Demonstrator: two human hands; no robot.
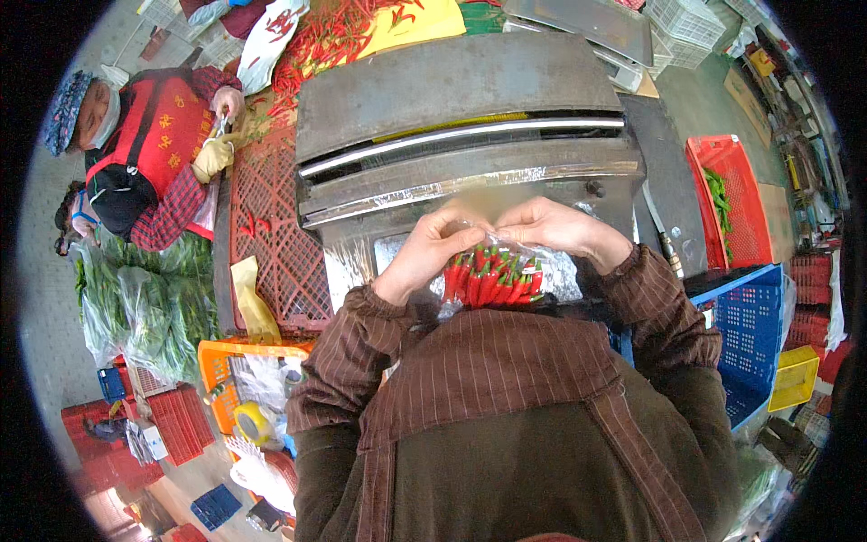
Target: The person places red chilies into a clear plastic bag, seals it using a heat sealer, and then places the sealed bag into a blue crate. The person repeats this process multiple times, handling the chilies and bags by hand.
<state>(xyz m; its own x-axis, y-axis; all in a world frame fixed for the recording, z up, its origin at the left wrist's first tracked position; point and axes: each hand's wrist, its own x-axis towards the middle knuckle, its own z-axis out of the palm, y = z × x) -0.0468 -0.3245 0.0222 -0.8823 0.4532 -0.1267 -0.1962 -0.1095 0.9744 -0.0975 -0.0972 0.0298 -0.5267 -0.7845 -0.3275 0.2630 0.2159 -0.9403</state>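
A bundle of red chili peppers with green stems [493,278] lies in clear plastic film close to my chest, at the near side of a metal wrapping machine [460,74]. Both hands pinch the film just beyond the stem ends. My left hand [440,244] grips it between thumb and fingers; my right hand [559,227] does the same, thumb tip near the left thumb. Under the bundle is a shiny, film-covered surface. The film's lower edge is hidden against my apron.
A knife [657,217] lies on the dark tabletop at right, beside a red crate [738,203] and a blue crate [745,339]. A co-worker handles something at the left, by a red lattice tray [271,271]. An orange basket [217,352] stands near my left elbow.
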